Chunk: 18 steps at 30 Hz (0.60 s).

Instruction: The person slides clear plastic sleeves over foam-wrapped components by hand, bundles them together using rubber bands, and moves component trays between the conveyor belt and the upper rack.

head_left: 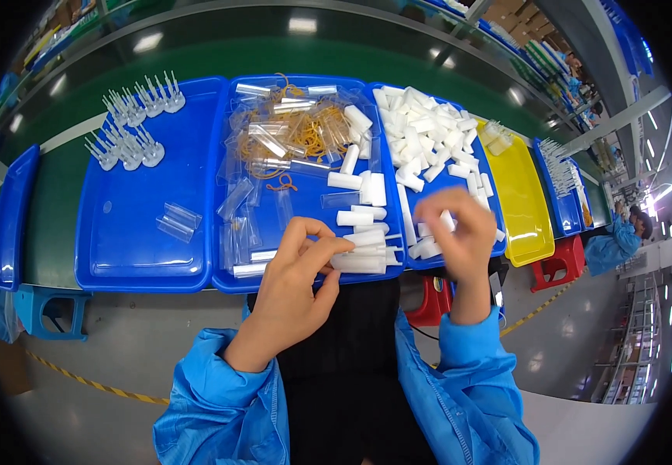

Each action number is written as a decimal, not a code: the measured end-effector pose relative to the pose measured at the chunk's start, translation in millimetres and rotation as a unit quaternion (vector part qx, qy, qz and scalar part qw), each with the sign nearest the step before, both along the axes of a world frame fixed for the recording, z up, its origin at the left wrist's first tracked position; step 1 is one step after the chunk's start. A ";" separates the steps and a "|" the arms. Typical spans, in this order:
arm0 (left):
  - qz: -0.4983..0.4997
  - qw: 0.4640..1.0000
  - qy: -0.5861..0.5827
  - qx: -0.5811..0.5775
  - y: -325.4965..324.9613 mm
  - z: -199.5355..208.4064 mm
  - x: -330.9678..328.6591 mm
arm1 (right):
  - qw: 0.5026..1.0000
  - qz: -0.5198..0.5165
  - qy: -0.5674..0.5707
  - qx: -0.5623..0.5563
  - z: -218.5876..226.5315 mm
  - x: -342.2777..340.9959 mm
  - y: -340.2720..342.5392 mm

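Note:
My left hand (297, 279) grips a bundle of white plastic tubes (365, 254) at the near edge of the middle blue tray (305, 198). My right hand (460, 236) is blurred over the near corner of the right blue tray (479, 167), fingers curled on a small white tube (446, 222). That tray holds a heap of white tubes (425, 136). The middle tray carries clear plastic sleeves (235, 198), orange rubber bands (305, 132) and a few loose white tubes (355, 182). Both sleeves are blue.
The left blue tray (138, 232) bears clear pronged pieces (130, 128) and a clear sleeve (177, 221). A yellow tray (522, 201) and another blue tray (564, 194) lie to the right. Red stools (556, 267) stand below. Another person in blue (618, 240) works at far right.

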<state>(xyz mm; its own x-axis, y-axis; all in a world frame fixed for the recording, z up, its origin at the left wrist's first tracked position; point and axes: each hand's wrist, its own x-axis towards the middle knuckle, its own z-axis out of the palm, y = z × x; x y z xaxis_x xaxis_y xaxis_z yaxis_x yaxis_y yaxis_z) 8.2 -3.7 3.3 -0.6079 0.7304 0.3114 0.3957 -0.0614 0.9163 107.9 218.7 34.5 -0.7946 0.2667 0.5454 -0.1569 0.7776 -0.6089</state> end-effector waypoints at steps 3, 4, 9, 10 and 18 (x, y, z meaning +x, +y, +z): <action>-0.013 1.000 0.006 -0.011 0.4 4.8 1.8 | 0.980 -0.108 -0.093 0.137 -13.8 -12.3 53.6; -0.014 0.999 0.029 -0.005 0.0 3.4 2.1 | 0.965 -0.115 -0.131 0.193 -21.0 -13.0 65.6; -0.007 0.997 0.073 0.029 3.3 -2.3 -3.5 | 0.951 -0.162 -0.195 0.180 -32.4 -10.7 82.3; -0.002 0.999 0.025 0.026 4.5 0.2 -2.9 | 0.943 -0.175 -0.209 0.192 -32.4 -9.9 83.4; 0.008 1.000 -0.021 0.013 9.2 3.0 -11.1 | 0.950 -0.258 -0.175 -0.009 -43.4 -0.2 89.7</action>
<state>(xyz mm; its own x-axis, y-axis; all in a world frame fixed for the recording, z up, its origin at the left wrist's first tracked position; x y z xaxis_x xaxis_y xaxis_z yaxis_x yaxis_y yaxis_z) -2.9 5.5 6.3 -0.6317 0.7131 0.3041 0.3587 -0.0790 0.9301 107.7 308.4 -8.9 -0.6870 0.6769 0.2642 0.4566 0.6850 -0.5676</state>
